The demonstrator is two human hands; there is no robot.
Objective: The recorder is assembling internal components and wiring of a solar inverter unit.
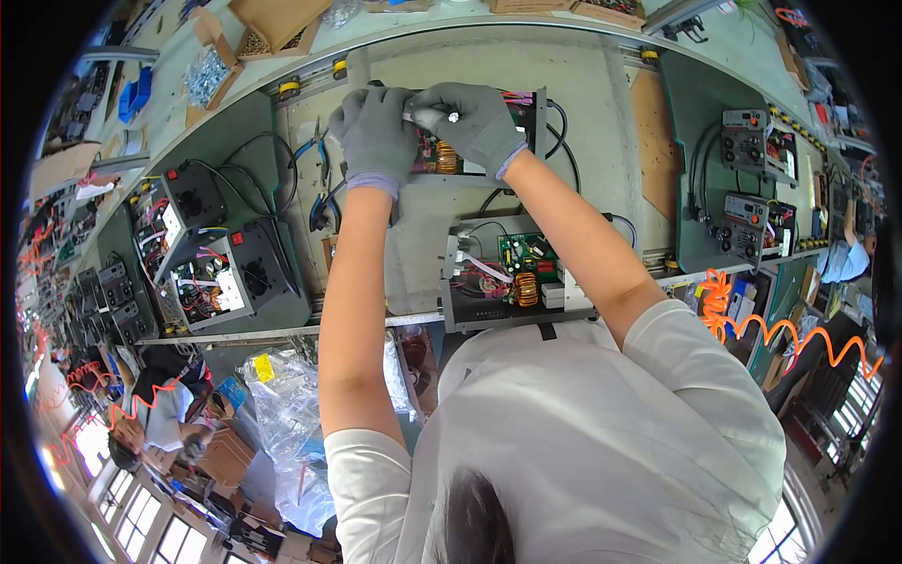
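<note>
At the far middle of the bench, both my grey-gloved hands work over an open electronic unit (442, 158) with a copper-wound coil and a circuit board. My left hand (376, 136) is closed at the unit's left end, its fingers curled. My right hand (468, 122) is closed beside it, thumb and fingers pinched together. A small white piece (454, 117) shows at the right hand's fingers. What each hand grips is hidden by the gloves. Close to my body lies a second open unit (512, 273) with a green board and a coil.
Blue-handled pliers (322, 155) and another blue-handled tool (324, 209) lie left of my left hand. Open units (221, 268) with black cables stand on a green board at left. More units (747, 226) stand at right, near a coiled orange hose (716, 301). A fastener box (207, 80) is behind.
</note>
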